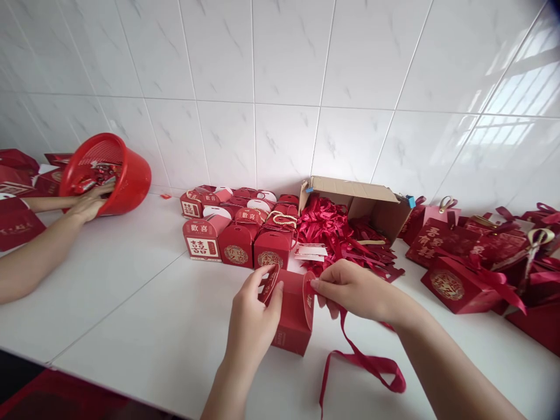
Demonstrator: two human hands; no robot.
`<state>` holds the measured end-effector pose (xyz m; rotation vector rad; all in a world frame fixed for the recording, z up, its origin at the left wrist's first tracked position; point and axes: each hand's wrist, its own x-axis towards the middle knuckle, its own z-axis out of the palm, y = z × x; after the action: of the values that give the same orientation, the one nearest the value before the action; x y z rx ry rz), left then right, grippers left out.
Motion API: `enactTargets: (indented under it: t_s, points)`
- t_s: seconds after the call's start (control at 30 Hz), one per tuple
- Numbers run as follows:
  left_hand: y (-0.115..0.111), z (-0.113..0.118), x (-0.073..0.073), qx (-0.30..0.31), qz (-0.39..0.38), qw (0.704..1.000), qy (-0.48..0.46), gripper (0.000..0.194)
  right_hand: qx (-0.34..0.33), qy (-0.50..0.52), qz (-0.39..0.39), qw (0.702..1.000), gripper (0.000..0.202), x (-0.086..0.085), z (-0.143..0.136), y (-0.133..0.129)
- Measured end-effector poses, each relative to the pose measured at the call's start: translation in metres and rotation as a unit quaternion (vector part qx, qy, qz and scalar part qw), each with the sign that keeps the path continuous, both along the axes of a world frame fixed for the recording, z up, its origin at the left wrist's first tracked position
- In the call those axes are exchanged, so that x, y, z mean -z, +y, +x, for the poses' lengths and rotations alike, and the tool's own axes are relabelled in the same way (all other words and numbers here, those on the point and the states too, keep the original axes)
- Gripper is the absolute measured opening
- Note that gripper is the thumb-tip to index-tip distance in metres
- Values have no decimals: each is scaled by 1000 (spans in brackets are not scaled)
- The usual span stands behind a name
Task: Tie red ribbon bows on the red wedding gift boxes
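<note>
A red gift box (292, 321) stands upright on the white table, its two rounded top flaps raised. My left hand (252, 315) is closed around the box's left flap, thumb on one side and fingers on the other. At the right flap, my right hand (352, 290) pinches a dark red ribbon (371, 363) between thumb and fingertips. From that hand the ribbon trails down and lies in a loose loop on the table. Whether its end passes through the flap's hole is hidden by my fingers.
A cardboard box (350, 189) on its side spills red ribbons (324, 224) behind my hands. Filled-looking red boxes (236, 245) line up left of it. Ribbon-tied boxes (459, 286) crowd the right. Another person's hand (90, 201) reaches into a tilted red basket (137, 181).
</note>
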<state>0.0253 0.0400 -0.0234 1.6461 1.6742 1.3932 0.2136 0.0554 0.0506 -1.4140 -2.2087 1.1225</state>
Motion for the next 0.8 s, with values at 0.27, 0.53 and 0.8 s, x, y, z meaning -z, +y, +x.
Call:
enactTargets:
  t_s: [0.27, 0.53, 0.8]
  points:
    - [0, 0, 1, 8, 8, 1000, 4, 34, 32, -22, 50, 998, 42, 9, -1, 7]
    - [-1, -1, 0, 13, 0, 1000, -5, 33, 6, -13, 106, 994, 25, 2, 2, 4]
    - [-1, 0, 1, 13, -4, 1000, 3, 32, -7, 11, 87, 996, 18, -2, 4, 1]
